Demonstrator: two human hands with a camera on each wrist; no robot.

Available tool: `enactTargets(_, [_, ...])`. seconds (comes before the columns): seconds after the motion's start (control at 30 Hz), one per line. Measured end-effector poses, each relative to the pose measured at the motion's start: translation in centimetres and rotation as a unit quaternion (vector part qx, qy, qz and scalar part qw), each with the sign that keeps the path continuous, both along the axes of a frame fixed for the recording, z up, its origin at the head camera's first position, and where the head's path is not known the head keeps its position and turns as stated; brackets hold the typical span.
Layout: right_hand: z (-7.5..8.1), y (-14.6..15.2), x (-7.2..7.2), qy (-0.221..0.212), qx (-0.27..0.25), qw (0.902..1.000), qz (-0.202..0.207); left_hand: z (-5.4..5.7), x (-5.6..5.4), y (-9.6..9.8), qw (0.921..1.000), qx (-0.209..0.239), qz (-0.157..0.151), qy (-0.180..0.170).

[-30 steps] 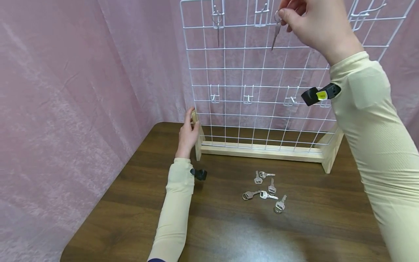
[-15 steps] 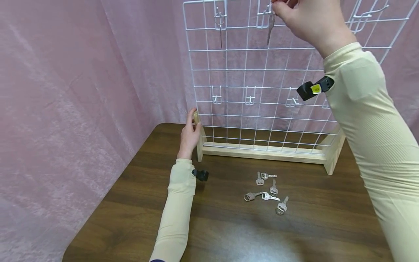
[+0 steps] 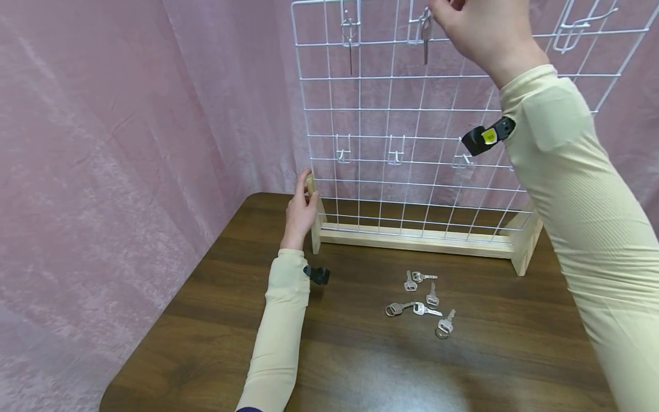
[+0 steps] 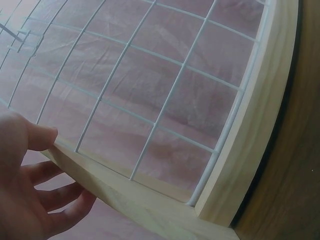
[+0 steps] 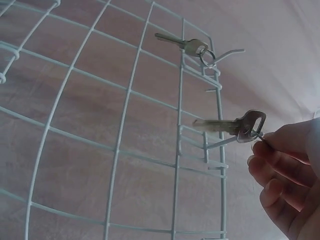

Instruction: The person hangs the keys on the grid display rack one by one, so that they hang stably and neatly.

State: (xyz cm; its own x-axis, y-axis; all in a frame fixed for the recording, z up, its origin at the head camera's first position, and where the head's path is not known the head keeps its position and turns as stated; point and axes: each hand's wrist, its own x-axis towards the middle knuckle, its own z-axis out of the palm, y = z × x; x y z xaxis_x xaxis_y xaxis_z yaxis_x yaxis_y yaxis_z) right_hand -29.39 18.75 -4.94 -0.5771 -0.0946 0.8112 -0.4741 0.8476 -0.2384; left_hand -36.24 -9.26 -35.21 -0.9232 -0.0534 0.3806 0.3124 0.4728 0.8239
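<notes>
In the head view, the key (image 3: 426,31) in the right hand (image 3: 486,31) at one o'clock has been brought across to an upper hook (image 3: 415,22) of the wire grid (image 3: 421,109) – so its hanging is judged close, though not finished. A second key (image 3: 350,56) is already hung at twelve o'clock. Loose keys (image 3: 426,309) are spread over the tabletop (image 3: 206,343) between four and five o'clock. The left hand (image 3: 301,216) is kept on the wooden stand (image 3: 412,238), just off centre toward nine o'clock.

In the left wrist view, that grip is made plainer: at eight o'clock the stand's edge is held between thumb and bent fingers.

In the right wrist view, the key's ring (image 5: 264,141), lost from above, is seen pinched by thumb and fingertips toward four o'clock – whether it is around the hook cannot be told.
</notes>
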Motion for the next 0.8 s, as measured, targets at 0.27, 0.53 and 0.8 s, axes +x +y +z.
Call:
enactTargets(0.27, [-0.7, 0.3, -0.3, -0.013, -0.012, 0.9997, 0.020, 0.0, -0.1, 0.2, 0.9999, -0.013, 0.008, 0.004])
enactTargets(0.53, [-1.1, 0.1, -0.7, -0.038, -0.009, 0.9986, 0.036, -0.2, -0.2, 0.3, 0.9999, -0.008, 0.008, -0.002])
enactTargets(0.8, [-1.5, 0.0, -1.4, -0.055, -0.026, 0.9970, 0.047, -0.4, -0.4, 0.1, 1.0000, 0.005, 0.000, -0.007])
